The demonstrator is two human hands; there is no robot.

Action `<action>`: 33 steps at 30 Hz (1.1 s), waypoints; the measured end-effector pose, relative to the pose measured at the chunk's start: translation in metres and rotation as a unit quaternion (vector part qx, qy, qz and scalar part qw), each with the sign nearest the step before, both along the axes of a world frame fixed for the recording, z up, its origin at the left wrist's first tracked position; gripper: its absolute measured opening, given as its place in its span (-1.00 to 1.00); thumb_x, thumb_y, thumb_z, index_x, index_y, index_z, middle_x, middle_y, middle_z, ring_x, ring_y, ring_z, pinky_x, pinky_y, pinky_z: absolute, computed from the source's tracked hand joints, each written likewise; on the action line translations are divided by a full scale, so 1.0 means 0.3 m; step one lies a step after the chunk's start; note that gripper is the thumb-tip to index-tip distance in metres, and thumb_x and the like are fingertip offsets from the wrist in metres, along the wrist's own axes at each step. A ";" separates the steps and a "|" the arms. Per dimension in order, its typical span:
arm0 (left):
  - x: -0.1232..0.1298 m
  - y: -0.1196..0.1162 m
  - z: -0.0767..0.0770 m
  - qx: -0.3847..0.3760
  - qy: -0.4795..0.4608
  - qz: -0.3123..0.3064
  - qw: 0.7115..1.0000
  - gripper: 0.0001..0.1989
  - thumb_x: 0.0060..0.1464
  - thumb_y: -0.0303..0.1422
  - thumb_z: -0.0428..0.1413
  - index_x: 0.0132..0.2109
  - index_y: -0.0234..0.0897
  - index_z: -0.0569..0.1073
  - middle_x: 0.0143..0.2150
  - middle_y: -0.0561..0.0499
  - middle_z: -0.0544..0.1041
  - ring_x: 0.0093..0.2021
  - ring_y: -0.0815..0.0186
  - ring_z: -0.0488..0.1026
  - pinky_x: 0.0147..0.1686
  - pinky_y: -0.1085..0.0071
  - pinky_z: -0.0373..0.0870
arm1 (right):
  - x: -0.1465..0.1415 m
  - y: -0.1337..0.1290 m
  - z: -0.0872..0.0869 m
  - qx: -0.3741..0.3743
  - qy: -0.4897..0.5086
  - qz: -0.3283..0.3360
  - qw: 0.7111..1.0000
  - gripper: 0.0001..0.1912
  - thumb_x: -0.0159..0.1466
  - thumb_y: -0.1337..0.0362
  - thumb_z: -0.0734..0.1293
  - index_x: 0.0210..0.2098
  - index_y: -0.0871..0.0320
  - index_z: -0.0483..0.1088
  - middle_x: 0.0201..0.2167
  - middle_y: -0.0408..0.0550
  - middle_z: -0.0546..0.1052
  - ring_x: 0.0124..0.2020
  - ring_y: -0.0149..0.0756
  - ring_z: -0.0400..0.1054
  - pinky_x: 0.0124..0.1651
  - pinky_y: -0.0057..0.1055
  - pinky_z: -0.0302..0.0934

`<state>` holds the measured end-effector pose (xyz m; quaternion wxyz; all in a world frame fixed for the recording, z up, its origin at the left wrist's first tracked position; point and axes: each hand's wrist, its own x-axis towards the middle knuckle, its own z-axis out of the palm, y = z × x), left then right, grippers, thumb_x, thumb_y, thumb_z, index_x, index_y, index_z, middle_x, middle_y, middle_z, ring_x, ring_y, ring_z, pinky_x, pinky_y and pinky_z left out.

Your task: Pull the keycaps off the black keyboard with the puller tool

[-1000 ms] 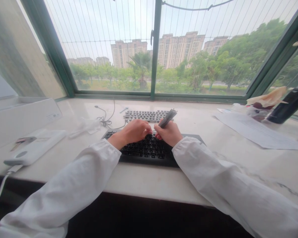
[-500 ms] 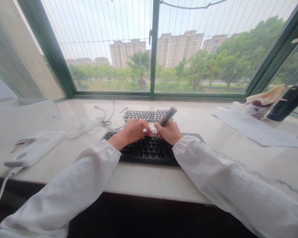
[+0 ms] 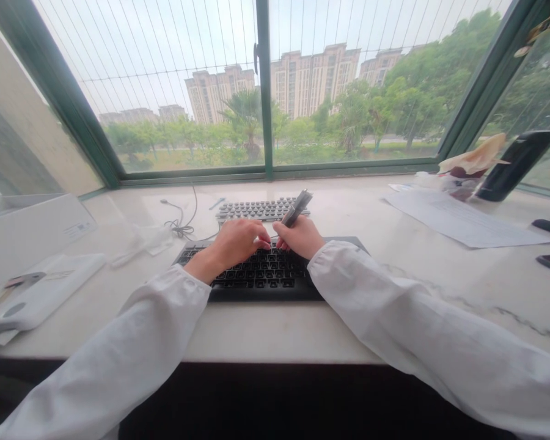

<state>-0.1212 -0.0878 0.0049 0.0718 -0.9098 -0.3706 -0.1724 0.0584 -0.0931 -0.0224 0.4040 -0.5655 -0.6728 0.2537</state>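
Note:
A black keyboard lies on the white sill, its key sockets looking bare of caps. My left hand rests over its upper middle, thumb and fingers pinched low at the keys; whatever is between the fingertips is too small to make out. Close by on the right, my right hand is wrapped round a dark grey, pen-thick hand tool. Its back end sticks up and away, while the working tip points down between both hands, mostly hidden by the fingers. Behind the hands, rows of small dark keycaps lie on the sill.
A thin black cable and clear plastic wrapping lie to the left. Further left are a white box and a white power bank with keys on it. Paper and a dark upright object are at the right.
The view has swung slightly right, so everything sits further left. Both hands stay over the same part of the keyboard, the tool still in my right hand.

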 end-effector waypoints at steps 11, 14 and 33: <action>0.004 -0.003 0.002 0.006 0.017 -0.003 1.000 -0.82 0.10 -0.26 0.07 -0.28 -0.15 0.56 -0.26 0.01 0.55 -0.25 0.24 0.48 -0.26 0.39 0.34 | 0.018 -0.003 0.037 -0.063 0.050 0.076 0.994 -0.60 0.23 0.20 0.25 -0.69 0.19 0.37 -0.67 -0.05 0.49 -0.63 -0.40 0.35 -0.44 -0.47 0.31; 0.001 0.001 0.000 -0.001 0.009 -0.008 1.000 -0.84 0.10 -0.27 0.08 -0.29 -0.14 0.56 -0.24 0.03 0.56 -0.24 0.24 0.48 -0.24 0.38 0.34 | 0.016 0.002 0.041 -0.068 0.058 0.083 0.993 -0.59 0.25 0.19 0.26 -0.69 0.20 0.35 -0.67 -0.06 0.48 -0.64 -0.41 0.34 -0.45 -0.46 0.31; -0.018 0.039 -0.029 -0.042 -0.059 0.002 0.997 -0.86 0.05 -0.20 0.12 -0.29 -0.03 0.57 -0.27 0.14 0.60 -0.24 0.29 0.51 -0.20 0.39 0.34 | -0.027 0.025 0.045 0.060 -0.050 0.071 0.994 -0.67 0.21 0.10 0.24 -0.59 0.17 0.33 -0.67 -0.20 0.42 -0.56 -0.44 0.30 -0.48 -0.54 0.09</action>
